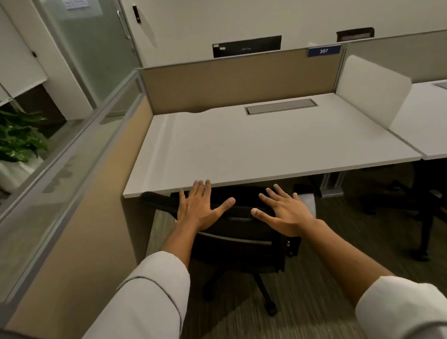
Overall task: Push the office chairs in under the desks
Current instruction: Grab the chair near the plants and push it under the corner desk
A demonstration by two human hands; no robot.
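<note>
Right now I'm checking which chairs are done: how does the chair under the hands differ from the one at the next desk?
The near chair sits central, its back at the near desk edge, both open hands over it: left hand, right hand. The far chair sits at the right, untouched, only its base and legs showing beneath its desk. Both are black with wheeled bases.

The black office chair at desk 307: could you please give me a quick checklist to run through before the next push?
1. Both hands open on the chair: left hand, right hand: ok.
2. Black chair lined up with the desk opening: ok.
3. Seat under the desktop: ok.
4. Left armrest clears the desk edge: cannot tell.
5. Carpet around the wheels clear: ok.
</note>
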